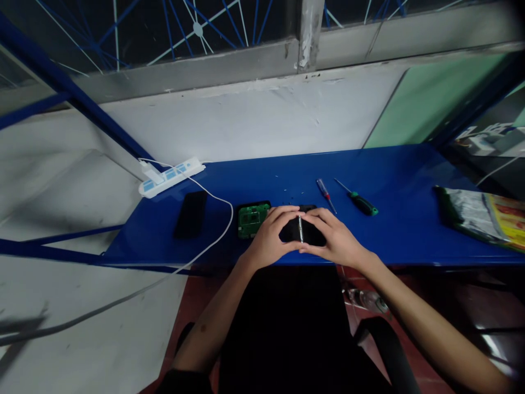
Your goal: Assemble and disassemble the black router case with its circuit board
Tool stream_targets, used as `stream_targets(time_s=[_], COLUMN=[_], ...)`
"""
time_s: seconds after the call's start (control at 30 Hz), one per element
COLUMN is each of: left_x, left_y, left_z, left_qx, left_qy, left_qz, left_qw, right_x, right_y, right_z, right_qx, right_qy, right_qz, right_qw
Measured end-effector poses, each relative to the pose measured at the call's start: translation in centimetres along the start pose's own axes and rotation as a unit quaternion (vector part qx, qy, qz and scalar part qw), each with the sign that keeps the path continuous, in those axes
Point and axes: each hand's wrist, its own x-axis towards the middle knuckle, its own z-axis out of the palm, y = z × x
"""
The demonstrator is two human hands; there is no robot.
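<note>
A thin, silvery flat piece (301,229) stands nearly edge-on between my two hands, above the front of the blue table; its exact kind cannot be made out. My left hand (273,234) pinches its left side with thumb and fingers. From the right, my right hand (334,236) closes on it in the same way. Behind and below lies a black case part (312,235), largely covered by my fingers. Next to my left hand is a green circuit board (251,220) in a black housing, its right edge hidden by that hand.
Two screwdrivers, a clear-handled one (324,190) and a green-black one (361,203), lie beyond my right hand. A black phone-like slab (191,214), a power strip (174,176) and a white cable (219,230) are on the left. A shiny packet (484,216) lies far right.
</note>
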Motion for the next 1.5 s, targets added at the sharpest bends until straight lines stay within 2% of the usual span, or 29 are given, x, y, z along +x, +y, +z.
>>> stream_targets(time_s=[0.17, 0.5, 0.97, 1.27, 1.5], left_x=[-0.2, -0.6, -0.9, -1.1, -0.7], left_y=[0.1, -0.2, -0.5, -0.8, -0.3], left_z=[0.2, -1.0, -0.5, -0.4, 0.4], left_qx=[-0.017, -0.013, 0.001, 0.002, 0.017], left_qy=[-0.015, -0.034, -0.041, -0.046, -0.038], left_qz=[0.012, -0.007, -0.023, -0.019, -0.003], left_qw=[1.0, 0.999, 0.999, 0.999, 0.999], right_x=[0.0, -1.4, -2.0, -1.7, -0.4], right_y=[-0.1, 0.8, 1.0, -0.4, -2.0], right_z=[0.3, -0.5, -1.4, -2.3, -2.8], right_qx=[0.037, 0.002, 0.009, 0.075, 0.092], right_qy=[0.009, 0.014, 0.027, 0.035, 0.045], right_qz=[0.004, 0.023, 0.036, 0.064, 0.034], right_qw=[0.999, 1.0, 0.999, 0.995, 0.994])
